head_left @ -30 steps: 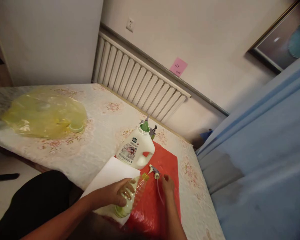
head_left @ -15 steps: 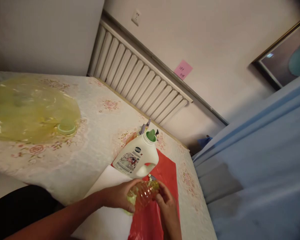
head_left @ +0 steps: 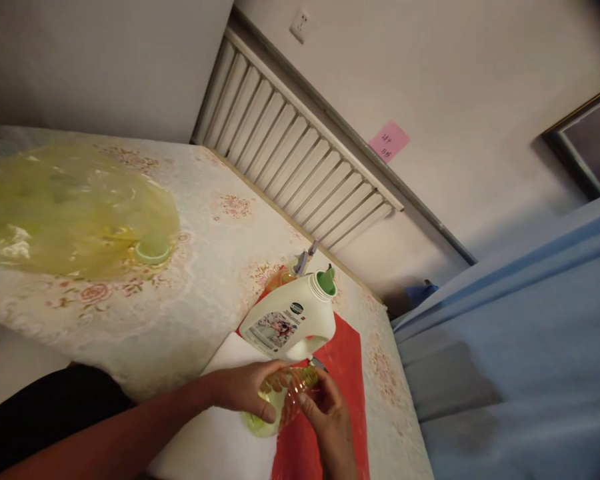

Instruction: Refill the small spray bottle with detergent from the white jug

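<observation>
My left hand is wrapped round the body of a clear, yellow-tinted ribbed plastic bottle, which lies tilted on its side in the air. At the bottle's narrower end, the fingers and thumb of my right hand pinch it; they partly hide that end. Just beyond my hands stands a white detergent jug with a green spout and a printed label. Beneath the bottle are a red sheet and a white sheet.
A spray bottle with orange liquid stands partly hidden behind the jug. A yellow plastic bag covers the table's left part, with a pale green ring by it. A radiator lines the wall; a blue curtain hangs right.
The view has shifted, so the scene sits slightly further right. The bottle stays in both hands, its wide end now more visible and turned slightly downward.
</observation>
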Tool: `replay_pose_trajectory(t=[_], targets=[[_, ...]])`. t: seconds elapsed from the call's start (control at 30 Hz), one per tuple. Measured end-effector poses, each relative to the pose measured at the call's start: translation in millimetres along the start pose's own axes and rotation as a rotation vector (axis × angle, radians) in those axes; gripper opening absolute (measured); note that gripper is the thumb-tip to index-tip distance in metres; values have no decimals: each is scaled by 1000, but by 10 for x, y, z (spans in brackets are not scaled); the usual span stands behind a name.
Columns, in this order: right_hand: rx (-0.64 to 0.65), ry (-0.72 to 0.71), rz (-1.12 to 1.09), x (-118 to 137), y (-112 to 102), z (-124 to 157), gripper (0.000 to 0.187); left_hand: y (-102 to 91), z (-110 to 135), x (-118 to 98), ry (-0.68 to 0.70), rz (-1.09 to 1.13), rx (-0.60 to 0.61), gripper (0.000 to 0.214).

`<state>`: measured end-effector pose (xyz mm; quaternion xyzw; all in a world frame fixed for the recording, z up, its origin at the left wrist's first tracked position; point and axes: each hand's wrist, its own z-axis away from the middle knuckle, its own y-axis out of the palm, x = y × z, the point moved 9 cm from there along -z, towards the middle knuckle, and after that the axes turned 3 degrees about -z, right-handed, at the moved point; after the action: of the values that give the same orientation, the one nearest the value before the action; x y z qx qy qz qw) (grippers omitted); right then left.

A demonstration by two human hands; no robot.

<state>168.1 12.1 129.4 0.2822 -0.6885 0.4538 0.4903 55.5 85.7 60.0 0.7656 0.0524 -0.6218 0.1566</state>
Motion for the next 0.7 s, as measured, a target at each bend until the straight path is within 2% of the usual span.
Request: replay_pose_trajectory(t=[0.1,0.13,0.3,0.37,0.43,0.5,0.6,0.7], targets=[[82,45,-47,-25,11,-29,41,-62,17,25,-13,-44,-19,89],[73,50,-70,-29,-39,-59,41,-83,20,45,-26,-49,-26,89],[-202,57,-102,-104,-490,-357,45,-108,5,102,-63,-14,-13,85],[-275,4,-62,-91,-570,-518,51,-95,4,112,-74,-16,-3,82],[-271,-35,-14,-83,-530,-687,59,-80,11,121,-85,-23,8,82],[-192,-58,15,-85,-393,-847,60,-74,20,124,-90,-22,12,83],[-89,-45,48,-120,-187,-1018,46,-61,23,106,-76,5,22,82],[-72,-4,-2,-146,-82,-1106,29,-35,14,82,-42,70,52,81]])
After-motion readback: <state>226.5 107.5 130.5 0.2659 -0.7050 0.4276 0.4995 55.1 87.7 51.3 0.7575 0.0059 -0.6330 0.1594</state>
